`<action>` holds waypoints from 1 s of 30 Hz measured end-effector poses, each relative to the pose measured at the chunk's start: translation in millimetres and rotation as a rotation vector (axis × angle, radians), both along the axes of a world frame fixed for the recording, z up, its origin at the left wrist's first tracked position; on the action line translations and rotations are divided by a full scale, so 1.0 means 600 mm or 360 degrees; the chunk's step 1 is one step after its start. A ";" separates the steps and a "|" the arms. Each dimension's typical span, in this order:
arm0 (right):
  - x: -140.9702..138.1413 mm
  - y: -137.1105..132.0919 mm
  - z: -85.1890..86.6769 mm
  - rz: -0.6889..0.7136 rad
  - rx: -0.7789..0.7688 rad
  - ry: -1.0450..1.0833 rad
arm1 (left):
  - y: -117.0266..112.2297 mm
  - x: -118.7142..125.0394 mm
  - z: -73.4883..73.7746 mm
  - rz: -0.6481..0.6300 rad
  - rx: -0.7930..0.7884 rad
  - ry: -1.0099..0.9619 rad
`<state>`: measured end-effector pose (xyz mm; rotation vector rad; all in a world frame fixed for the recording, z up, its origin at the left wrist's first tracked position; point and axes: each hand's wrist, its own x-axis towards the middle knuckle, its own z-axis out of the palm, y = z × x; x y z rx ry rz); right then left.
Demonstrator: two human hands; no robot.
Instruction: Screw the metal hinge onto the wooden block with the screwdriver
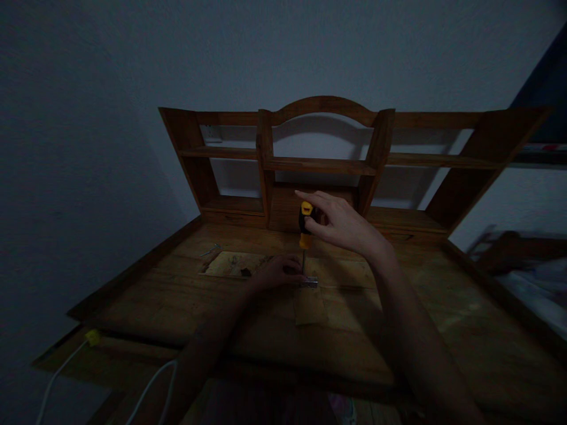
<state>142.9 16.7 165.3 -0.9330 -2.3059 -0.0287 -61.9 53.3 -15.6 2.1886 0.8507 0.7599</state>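
Note:
My right hand (334, 221) is closed round the handle of a yellow and black screwdriver (305, 242), with the index finger stretched over its top. The screwdriver stands upright, its shaft pointing down at a small shiny metal piece (312, 283). Low over the desktop, my left hand (277, 271) pinches at the left end of that metal piece, beside the shaft's lower end. Under the metal lies a pale flat wooden piece (310, 310). Fingers hide the exact contact between screwdriver tip and metal.
The wooden desk (177, 307) has a shelf unit (321, 165) along its back, against the wall. Left of my hands lie a light board (225, 264) with a dark mark and a few thin metal items (211, 250). A white cable (59, 372) hangs at the front left.

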 end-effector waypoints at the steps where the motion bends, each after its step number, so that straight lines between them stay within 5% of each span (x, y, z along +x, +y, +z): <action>1: 0.000 -0.001 0.001 0.0008 -0.0005 -0.0001 | -0.001 0.000 0.002 -0.0009 0.0016 0.0000; 30: 0.003 -0.006 0.002 -0.0024 -0.0095 0.0066 | 0.001 0.000 -0.002 0.0015 0.0073 -0.0010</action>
